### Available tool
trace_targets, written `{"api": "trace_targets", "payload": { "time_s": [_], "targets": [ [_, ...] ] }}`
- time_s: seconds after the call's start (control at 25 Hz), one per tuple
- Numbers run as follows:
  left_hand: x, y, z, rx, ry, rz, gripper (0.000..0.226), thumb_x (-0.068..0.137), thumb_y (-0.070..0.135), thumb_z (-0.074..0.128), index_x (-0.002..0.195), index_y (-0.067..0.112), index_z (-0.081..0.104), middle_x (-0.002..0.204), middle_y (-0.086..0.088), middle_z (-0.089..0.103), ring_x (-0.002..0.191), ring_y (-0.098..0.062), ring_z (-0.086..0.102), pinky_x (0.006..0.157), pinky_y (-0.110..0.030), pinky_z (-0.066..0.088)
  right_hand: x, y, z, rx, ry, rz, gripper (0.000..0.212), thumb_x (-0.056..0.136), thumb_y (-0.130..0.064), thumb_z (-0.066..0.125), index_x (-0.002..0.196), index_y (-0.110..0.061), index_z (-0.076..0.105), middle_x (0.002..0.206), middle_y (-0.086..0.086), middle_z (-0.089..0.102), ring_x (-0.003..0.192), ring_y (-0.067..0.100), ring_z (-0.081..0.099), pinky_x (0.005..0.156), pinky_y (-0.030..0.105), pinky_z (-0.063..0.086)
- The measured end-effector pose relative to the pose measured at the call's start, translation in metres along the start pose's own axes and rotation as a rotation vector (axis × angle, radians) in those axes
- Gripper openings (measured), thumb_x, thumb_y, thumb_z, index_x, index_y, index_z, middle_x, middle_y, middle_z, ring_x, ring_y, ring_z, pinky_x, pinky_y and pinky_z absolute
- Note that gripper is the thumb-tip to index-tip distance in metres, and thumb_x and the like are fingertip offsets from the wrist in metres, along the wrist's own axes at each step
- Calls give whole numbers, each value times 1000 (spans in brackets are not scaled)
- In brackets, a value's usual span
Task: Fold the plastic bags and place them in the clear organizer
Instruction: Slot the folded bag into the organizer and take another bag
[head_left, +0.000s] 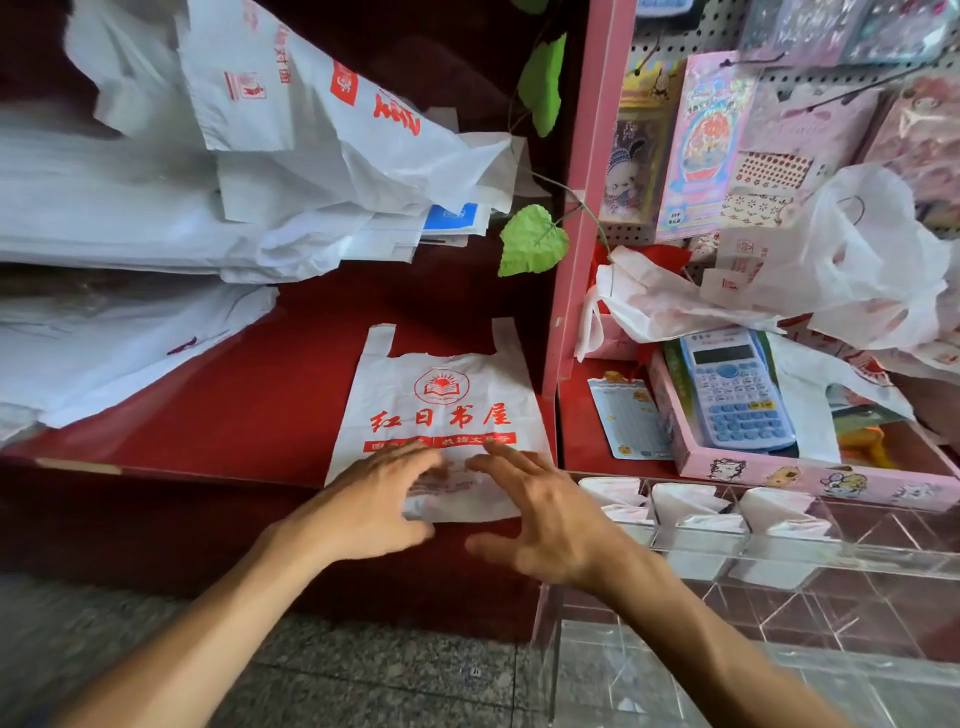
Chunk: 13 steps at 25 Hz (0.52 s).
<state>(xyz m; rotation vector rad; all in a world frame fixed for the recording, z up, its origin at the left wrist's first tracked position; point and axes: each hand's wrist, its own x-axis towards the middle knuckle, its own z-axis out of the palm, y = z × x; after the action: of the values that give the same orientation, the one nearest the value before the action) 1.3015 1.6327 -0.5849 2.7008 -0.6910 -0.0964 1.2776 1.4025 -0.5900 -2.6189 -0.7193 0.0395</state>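
Head camera looks down, close over the red counter (249, 415).

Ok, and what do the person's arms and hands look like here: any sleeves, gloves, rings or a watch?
Both forearms are bare as far as the frame shows; no sleeve comes into view. The left hand and the right hand wear no gloves, and no watch or bracelet shows at either wrist. No rings are visible, though the fingers are slightly blurred.

Bag (441, 415) bottom edge hidden under blurred hands (374, 504).
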Motion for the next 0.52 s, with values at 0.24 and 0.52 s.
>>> {"api": "trace_targets", "payload": {
  "time_s": [0.24,0.52],
  "targets": [
    [-4,-14,9,173,51,20,72,78,20,71,140,34,38,145,18,35,134,-6,35,108,-30,36,11,7,15,-219,213,-18,40,83,-28,48,120,-23,63,114,3,70,103,30,64,84,40,51],
    [-18,-44,-24,-283,245,-214,31,80,14,64,86,45,68,92,25,70,85,-1,66,73,-21,49,20,22,-12,311,371,51,8,92,-29,66,92,-23,72,87,-11,73,81,7,67,72,24,50]
  ]
}}
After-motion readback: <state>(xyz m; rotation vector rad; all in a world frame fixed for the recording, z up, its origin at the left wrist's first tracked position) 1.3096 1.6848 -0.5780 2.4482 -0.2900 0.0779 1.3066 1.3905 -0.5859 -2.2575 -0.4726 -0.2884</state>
